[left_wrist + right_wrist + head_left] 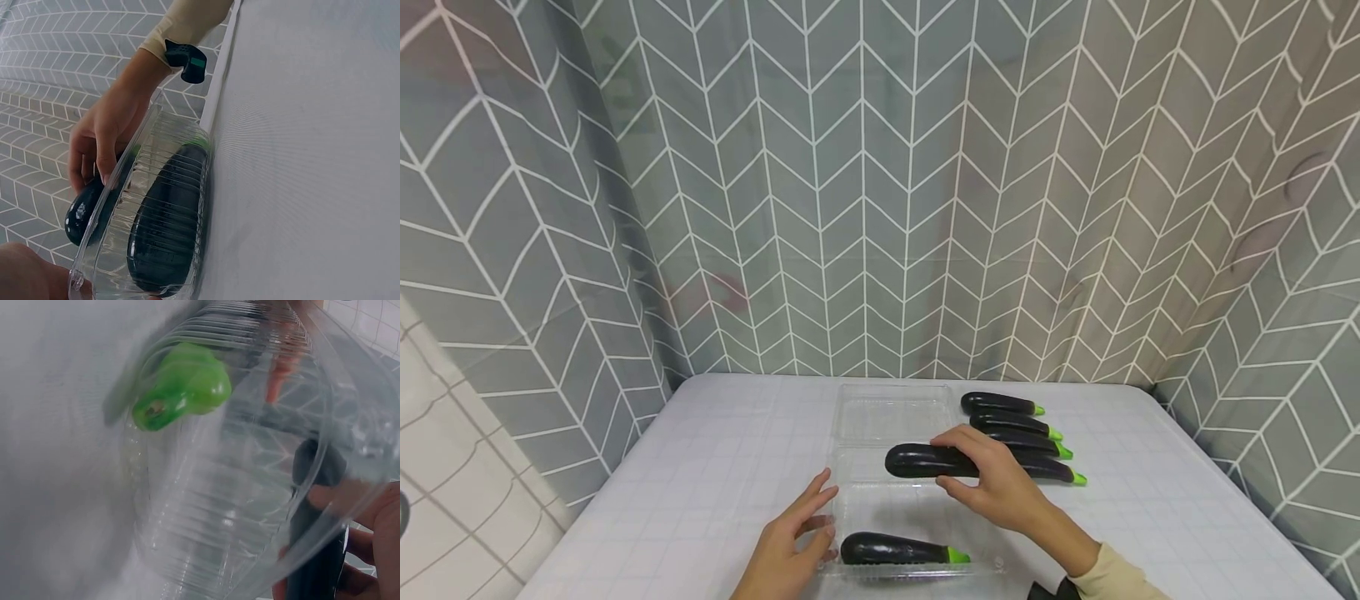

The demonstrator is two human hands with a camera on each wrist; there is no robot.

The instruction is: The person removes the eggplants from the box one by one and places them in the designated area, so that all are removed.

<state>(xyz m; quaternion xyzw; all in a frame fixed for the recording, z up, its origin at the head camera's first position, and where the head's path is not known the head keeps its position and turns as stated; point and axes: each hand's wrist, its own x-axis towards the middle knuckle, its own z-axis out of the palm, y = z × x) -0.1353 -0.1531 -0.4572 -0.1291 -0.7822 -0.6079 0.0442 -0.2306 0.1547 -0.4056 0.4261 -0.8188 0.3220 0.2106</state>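
Observation:
My right hand [992, 479] grips a dark purple eggplant [917, 461] around its middle, above the open clear plastic clamshell box [917, 504]. Its rounded end points left, and the hand covers its other end. Another eggplant [891, 550] lies along the near side inside the box, green stem to the right; that stem [187, 387] shows large through the ribbed wall in the right wrist view. At the box's left edge is my left hand [790, 542], fingers loosely extended with the tips right at the rim. Its fingers are partly hidden behind the box wall in the left wrist view.
Several more eggplants [1002, 404] lie in a column right of the box, green stems pointing right. The clear lid [893, 417] lies folded back behind the base. A white-covered table [700, 467] carries everything, with a grey chevron-patterned curtain [887, 208] behind.

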